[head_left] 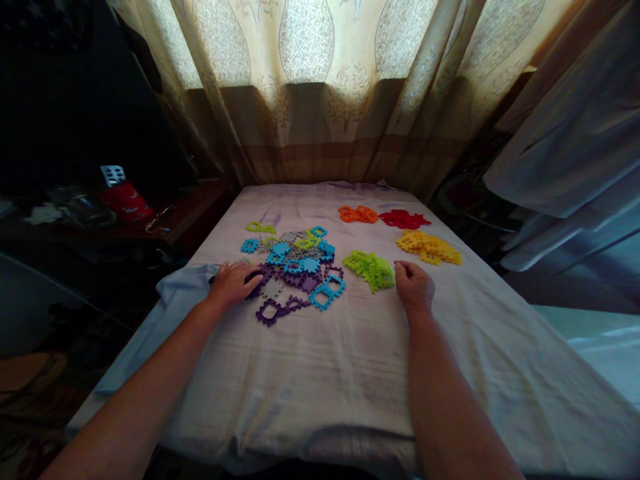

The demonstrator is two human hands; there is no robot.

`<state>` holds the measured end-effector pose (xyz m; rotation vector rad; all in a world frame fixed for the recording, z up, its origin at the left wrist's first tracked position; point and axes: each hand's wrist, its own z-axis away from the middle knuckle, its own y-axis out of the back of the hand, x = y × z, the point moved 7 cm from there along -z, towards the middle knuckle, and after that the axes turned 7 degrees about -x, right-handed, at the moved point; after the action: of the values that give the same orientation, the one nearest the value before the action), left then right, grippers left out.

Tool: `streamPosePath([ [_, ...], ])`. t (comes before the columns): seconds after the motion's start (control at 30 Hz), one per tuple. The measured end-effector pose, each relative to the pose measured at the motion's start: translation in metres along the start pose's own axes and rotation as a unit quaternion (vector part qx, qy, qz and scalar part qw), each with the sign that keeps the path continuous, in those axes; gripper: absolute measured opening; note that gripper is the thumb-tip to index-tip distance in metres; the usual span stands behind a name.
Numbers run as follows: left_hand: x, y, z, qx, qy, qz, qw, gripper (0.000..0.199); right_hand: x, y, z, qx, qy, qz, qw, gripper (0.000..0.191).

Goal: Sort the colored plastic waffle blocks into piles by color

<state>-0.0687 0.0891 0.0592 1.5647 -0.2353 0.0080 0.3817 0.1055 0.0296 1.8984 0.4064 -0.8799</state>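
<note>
Multiple flat, notched interlocking pieces of blue, grey, purple and lime plastic form a mixed heap [309, 265] just beyond and to the right of the left hand [234, 283]. Each piece is probably light and fairly stiff, with slight flex at the thin frames. The smooth faces may slip under a fingertip; the toothed edges should give better purchase. Breakage appears unlikely, but the teeth can snag on adjoining pieces. Grip a solid piece by two opposite edges; grip an open frame by one side bar.

Left hand: palm down, fingers loosely extended and thumb apart, at the near-left edge of the heap, beside its purple pieces. No pinch is visible. Linked purple square frames [283, 311] lie to its right and slightly nearer the body; bright blue open frames [327, 291] lie farther right.

Right hand [414, 287]: fingers curled, thumb and index finger pressed together. Whether a small piece is held between them cannot be told. A lime-green plastic pile [370, 268] lies just to its left. A yellow plastic pile [430, 247] lies beyond it; a red plastic pile [405, 219] lies farther out, and an orange plastic pile [359, 214] lies beyond and to the left.
</note>
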Motion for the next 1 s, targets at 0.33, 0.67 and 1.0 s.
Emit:
streamPosePath([
  [0.33,-0.021,0.003,0.010,-0.010,-0.076,0.086,0.993,0.048,-0.004,-0.001,0.003,0.003,0.012,-0.006,1.000,0.042],
  [0.67,-0.051,0.009,-0.037,-0.110,0.044,-0.090,0.989,0.067,-0.003,-0.004,0.001,0.000,0.019,-0.006,1.000,0.043],
  [1.0,-0.053,0.008,-0.051,-0.132,0.073,-0.067,0.986,0.068,-0.007,-0.003,0.002,-0.006,0.023,-0.007,1.000,0.043],
])
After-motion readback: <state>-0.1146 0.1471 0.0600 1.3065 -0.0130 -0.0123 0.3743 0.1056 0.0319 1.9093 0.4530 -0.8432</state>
